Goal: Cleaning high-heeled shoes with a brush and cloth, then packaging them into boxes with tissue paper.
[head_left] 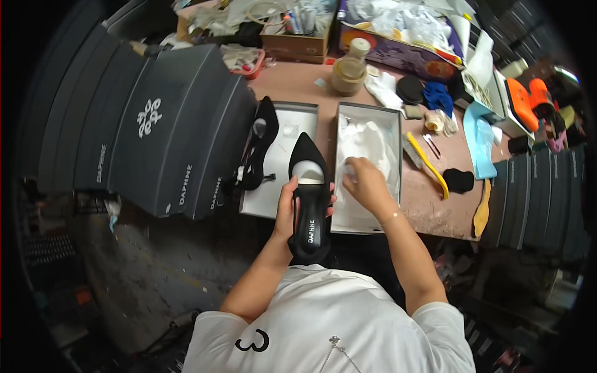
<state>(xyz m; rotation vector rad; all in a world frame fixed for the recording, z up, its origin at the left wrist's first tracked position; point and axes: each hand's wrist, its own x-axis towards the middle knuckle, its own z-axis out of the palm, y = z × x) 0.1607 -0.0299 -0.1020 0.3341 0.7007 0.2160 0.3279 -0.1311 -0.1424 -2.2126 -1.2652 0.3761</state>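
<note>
A black pointed-toe slingback shoe is held upright before me, toe away, with white stuffing showing in its toe. My left hand wraps it from beneath, the thumb on the near side and fingertips showing at the right edge. My right hand reaches into an open shoe box, its curled fingers pinching at the white tissue paper inside. The matching black shoe lies to the left, over a grey-white box lid.
Dark shoe boxes are stacked at the left, and more at the right. Right of the open box lie a yellow-handled brush, a black cloth pad and a light blue sheet. Behind stand a bottle and cartons of plastic wrapping.
</note>
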